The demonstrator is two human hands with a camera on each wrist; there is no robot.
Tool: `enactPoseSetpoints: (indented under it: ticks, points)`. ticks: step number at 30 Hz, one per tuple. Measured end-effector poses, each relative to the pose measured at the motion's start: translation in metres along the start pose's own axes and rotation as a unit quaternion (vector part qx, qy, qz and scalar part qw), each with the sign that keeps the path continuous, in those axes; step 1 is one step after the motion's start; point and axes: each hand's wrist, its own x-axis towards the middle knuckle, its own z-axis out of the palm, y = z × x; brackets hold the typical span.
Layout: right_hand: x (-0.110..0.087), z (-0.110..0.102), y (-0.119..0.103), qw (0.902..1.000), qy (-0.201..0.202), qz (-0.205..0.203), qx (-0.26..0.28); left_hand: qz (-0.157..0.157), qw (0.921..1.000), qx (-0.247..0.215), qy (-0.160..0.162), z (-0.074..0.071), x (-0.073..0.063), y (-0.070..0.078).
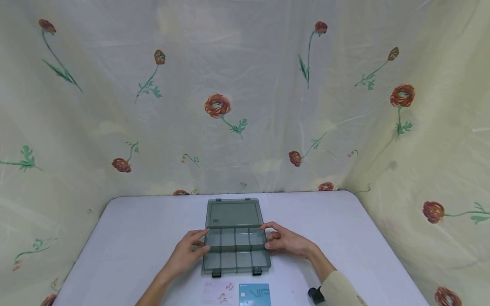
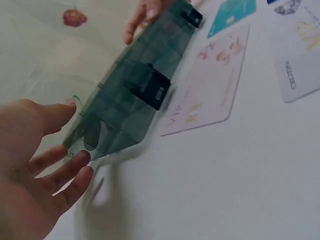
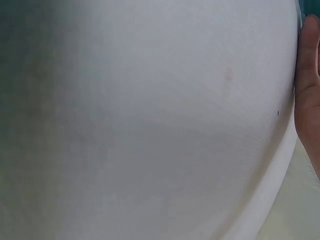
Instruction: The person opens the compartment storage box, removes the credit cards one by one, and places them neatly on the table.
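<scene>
A dark translucent green compartment box (image 1: 236, 248) stands with its lid (image 1: 234, 213) folded back, away from the person. Dividers split its inside into several cells, and I see nothing in them. My left hand (image 1: 186, 251) grips the box's left side, the thumb at the rim and the fingers along the side wall. At the opposite side my right hand (image 1: 288, 242) holds the box with its thumb and fingers. Two black latches (image 2: 151, 87) hang from the near edge. Only part of the right hand (image 3: 309, 95) shows in the right wrist view.
Just in front of the box lie a pink-and-white card (image 1: 218, 292) and a blue VIP card (image 1: 254, 294). Another white VIP card (image 2: 295, 55) shows in the left wrist view. The white table (image 1: 145, 233) meets a flowered curtain (image 1: 252, 161) at the back and sides.
</scene>
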Motion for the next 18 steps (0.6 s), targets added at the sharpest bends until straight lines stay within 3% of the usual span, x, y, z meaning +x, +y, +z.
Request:
enactPoseSetpoints:
  ticks: [5, 14, 18]
  points:
    - [-0.0012, 0.0, 0.0, 1.0, 0.003, 0.001, -0.001, 0.02, 0.9997, 0.004, -0.01, 0.0024, 0.0015, -0.0019]
    - [-0.002, -0.0004, -0.0011, 1.0, 0.007, -0.002, -0.006, 0.016, 0.9995, 0.007, -0.028, -0.0004, 0.0048, -0.003]
    - [-0.0018, -0.0009, -0.0024, 0.9999, 0.005, 0.0, -0.01, 0.007, 0.9996, 0.022, -0.013, -0.003, 0.0071, -0.001]
